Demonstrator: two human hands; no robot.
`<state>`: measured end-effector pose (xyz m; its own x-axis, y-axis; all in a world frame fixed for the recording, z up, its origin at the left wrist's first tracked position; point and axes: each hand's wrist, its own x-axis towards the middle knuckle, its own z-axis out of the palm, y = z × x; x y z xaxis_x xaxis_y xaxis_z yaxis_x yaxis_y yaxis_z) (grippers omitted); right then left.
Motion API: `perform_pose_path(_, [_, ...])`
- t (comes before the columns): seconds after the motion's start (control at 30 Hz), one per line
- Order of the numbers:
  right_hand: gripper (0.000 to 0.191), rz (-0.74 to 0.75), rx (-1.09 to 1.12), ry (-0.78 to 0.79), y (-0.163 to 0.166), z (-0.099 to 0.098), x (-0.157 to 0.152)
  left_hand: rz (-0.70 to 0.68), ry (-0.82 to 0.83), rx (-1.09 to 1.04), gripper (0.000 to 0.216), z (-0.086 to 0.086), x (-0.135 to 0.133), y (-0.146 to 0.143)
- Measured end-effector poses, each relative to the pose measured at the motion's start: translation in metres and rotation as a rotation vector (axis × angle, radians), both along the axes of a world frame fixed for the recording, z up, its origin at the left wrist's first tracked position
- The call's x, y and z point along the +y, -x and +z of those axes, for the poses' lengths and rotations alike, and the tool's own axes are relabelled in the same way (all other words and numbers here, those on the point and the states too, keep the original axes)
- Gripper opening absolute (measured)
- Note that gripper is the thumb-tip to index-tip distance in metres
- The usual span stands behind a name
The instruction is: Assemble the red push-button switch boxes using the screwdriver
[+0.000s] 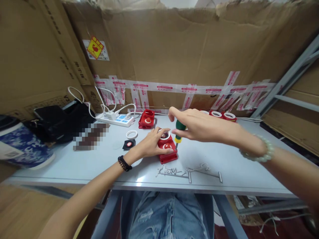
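My right hand (187, 122) grips a screwdriver (179, 127) with a green and yellow handle, held nearly upright. Its tip touches the right edge of a red plastic housing (169, 157) on the table. My left hand (155, 141) is wrapped round the housing's left side, thumb along its front and fingers at the back. A white ring (166, 135) sits on the back part of the housing. Just in front lie several loose screws (173, 171) and two T-shaped metal rods (208, 173).
Another red housing (146, 120) stands behind, near a white power strip (117, 119) with plugged cables. To the left are a loose white ring (131, 134), a black square part (129, 144), a black bag (59, 121) and a blue-white tub (22, 142). More white-ringed red parts (229, 117) sit at the back right.
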<state>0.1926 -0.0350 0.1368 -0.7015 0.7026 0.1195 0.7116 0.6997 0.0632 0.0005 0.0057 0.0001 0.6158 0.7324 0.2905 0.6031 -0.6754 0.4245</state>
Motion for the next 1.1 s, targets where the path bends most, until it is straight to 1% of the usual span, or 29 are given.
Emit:
perform_pose_path(0.07, [0.026, 0.049, -0.027, 0.114, -0.002, 0.008, 0.000, -0.010, 0.004, -0.007, 0.066, 0.001, 0.000, 0.000])
perform_pose_path(0.13, [0.024, 0.039, -0.062, 0.185, -0.001, 0.014, -0.001, -0.002, 0.009, -0.002, 0.068, 0.000, 0.000, 0.001])
perform_pose_path(0.2, [0.023, 0.019, -0.088, 0.220, 0.001, 0.018, -0.002, 0.013, 0.023, 0.022, 0.072, 0.001, 0.000, 0.002])
perform_pose_path(0.27, [0.022, 0.034, -0.085, 0.236, 0.003, 0.018, -0.003, 0.025, 0.018, 0.064, 0.078, 0.006, -0.002, 0.003])
perform_pose_path(0.37, [0.024, 0.094, -0.045, 0.245, 0.003, 0.017, -0.002, 0.019, -0.060, 0.074, 0.081, 0.020, -0.009, 0.001])
perform_pose_path(0.43, [0.024, 0.116, -0.026, 0.253, 0.002, 0.016, 0.000, -0.035, -0.099, -0.002, 0.069, 0.031, -0.013, -0.004])
perform_pose_path(0.5, [0.024, 0.118, -0.021, 0.255, 0.000, 0.016, 0.001, -0.158, -0.061, -0.098, 0.048, 0.038, -0.015, -0.010])
perform_pose_path(0.53, [0.024, 0.114, -0.023, 0.249, -0.002, 0.016, 0.001, -0.216, -0.024, -0.142, 0.040, 0.038, -0.014, -0.014])
perform_pose_path(0.6, [0.025, 0.109, -0.029, 0.220, -0.003, 0.014, 0.001, -0.245, 0.052, -0.215, 0.035, 0.035, -0.011, -0.020])
perform_pose_path(0.67, [0.029, 0.083, -0.042, 0.150, -0.003, 0.011, 0.001, -0.227, 0.124, -0.295, 0.035, 0.027, -0.006, -0.025])
perform_pose_path(0.77, [0.037, -0.062, -0.082, -0.049, 0.002, 0.005, -0.001, -0.245, 0.214, -0.416, 0.036, 0.016, -0.001, -0.031])
perform_pose_path(0.83, [0.038, -0.154, -0.122, -0.142, 0.006, 0.002, -0.003, -0.254, 0.247, -0.470, 0.037, 0.012, 0.001, -0.033])
perform_pose_path(0.9, [0.034, -0.139, -0.137, -0.135, 0.009, 0.002, -0.005, -0.242, 0.267, -0.496, 0.039, 0.010, 0.002, -0.033])
perform_pose_path(1.0, [0.022, -0.025, -0.134, -0.018, 0.008, 0.009, -0.008, -0.223, 0.291, -0.493, 0.041, 0.011, 0.003, -0.031])
perform_pose_path(1.1, [0.015, -0.001, -0.155, 0.096, 0.002, 0.018, -0.010, -0.260, 0.319, -0.464, 0.041, 0.017, 0.002, -0.027])
